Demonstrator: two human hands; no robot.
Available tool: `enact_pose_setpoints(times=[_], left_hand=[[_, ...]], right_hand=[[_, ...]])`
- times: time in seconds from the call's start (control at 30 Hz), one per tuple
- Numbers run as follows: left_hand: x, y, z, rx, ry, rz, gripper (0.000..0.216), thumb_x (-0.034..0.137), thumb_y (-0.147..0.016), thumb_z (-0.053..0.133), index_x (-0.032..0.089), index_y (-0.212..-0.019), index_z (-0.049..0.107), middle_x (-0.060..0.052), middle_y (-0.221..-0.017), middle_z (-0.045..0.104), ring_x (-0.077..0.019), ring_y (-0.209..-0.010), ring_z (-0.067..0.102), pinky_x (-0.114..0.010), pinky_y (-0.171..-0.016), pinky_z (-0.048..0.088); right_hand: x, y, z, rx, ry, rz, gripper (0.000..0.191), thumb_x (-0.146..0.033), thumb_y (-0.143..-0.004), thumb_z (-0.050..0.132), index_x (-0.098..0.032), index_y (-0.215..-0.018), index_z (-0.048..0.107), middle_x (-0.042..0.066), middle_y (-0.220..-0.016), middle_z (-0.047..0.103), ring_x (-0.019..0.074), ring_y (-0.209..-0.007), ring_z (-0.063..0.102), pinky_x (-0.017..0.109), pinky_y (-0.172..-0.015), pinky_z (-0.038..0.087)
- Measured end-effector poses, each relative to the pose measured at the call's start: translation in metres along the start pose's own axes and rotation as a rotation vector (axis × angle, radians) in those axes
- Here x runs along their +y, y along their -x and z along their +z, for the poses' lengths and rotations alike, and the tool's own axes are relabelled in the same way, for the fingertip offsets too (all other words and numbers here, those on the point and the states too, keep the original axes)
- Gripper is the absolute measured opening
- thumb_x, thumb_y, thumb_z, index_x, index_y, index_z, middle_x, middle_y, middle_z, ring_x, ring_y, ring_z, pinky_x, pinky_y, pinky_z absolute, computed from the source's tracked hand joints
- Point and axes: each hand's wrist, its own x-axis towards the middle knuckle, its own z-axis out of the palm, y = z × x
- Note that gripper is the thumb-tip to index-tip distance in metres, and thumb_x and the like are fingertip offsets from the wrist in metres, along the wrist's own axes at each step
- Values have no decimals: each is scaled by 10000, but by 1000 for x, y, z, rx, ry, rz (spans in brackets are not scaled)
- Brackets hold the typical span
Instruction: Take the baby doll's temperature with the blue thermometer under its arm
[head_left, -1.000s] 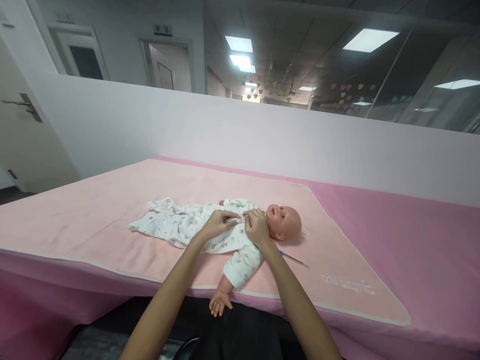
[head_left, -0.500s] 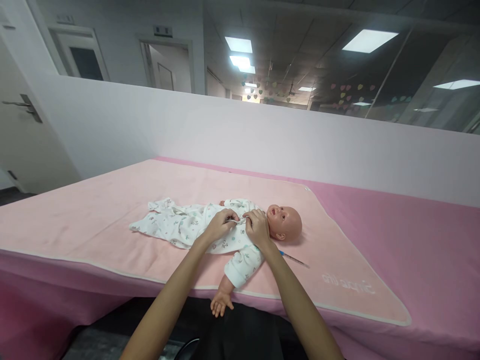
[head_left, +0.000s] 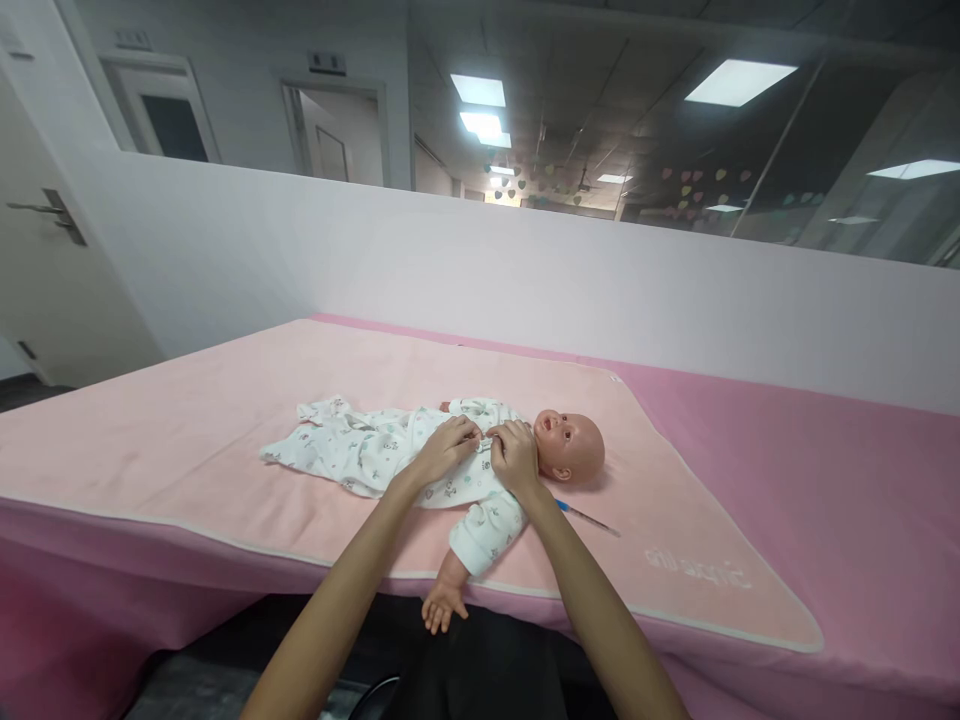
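Observation:
A baby doll (head_left: pixel 571 446) lies on its back, head to the right, dressed in a white baby outfit (head_left: pixel 375 450) with small printed figures. Over the doll's chest, the fingers of my left hand (head_left: pixel 448 450) are pinched on the front of the outfit. My right hand (head_left: pixel 516 455) is just beside it, near the doll's neck, its fingertips also closed on the cloth. Only a narrow gap separates the two hands; the exact bit of fabric in them is mostly hidden. One doll arm hangs over the table's near edge, below my hands.
A thin pen-like stick with a blue end (head_left: pixel 589 517) lies beside my right forearm. Under the doll is a light pink blanket (head_left: pixel 187 420) on a darker pink table cover (head_left: pixel 847 480). A white wall (head_left: pixel 600 290) with glass above stands behind; a door (head_left: pixel 60 260) is at left.
My left hand has shifted slightly right, closer to the right hand, and the white strip of cloth between them is less visible. The doll has stayed in place.

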Motion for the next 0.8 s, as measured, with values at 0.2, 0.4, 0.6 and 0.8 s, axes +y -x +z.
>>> enact_pose_setpoints(times=[0.2, 0.4, 0.6, 0.8], left_hand=[[-1, 0, 5, 169, -129, 67, 201, 368, -806, 488, 220, -789, 624, -15, -829, 531, -161, -817, 503, -348, -879, 357], [-2, 2, 7, 142, -301, 126, 154, 344, -761, 542, 237, -785, 650, -15, -821, 571, -176, -842, 512, -362, -887, 348], [-7, 19, -3, 191, -421, 105, 230, 390, -774, 507, 208, -851, 624, -44, -830, 592, -196, -836, 511, -351, -798, 367], [-10, 36, -10, 250, -472, 39, 208, 314, -769, 479, 203, -899, 599, -43, -841, 583, -195, -805, 501, -350, -770, 360]], right_hand=[[-1, 0, -1, 15, -6, 31, 211, -78, -735, 410, -183, -747, 592, 34, -731, 576, 178, -761, 470, 296, -731, 335], [2, -1, -2, 17, -28, 63, 292, -27, -725, 345, -176, -785, 589, 41, -760, 571, 179, -782, 476, 295, -737, 358], [0, -1, -2, 9, 109, 79, 315, -2, -711, 367, -158, -901, 565, 79, -865, 561, 208, -846, 469, 330, -774, 363], [-38, -1, 7, -73, 111, -192, 227, -89, -780, 399, -164, -929, 552, 88, -877, 553, 215, -869, 460, 359, -806, 347]])
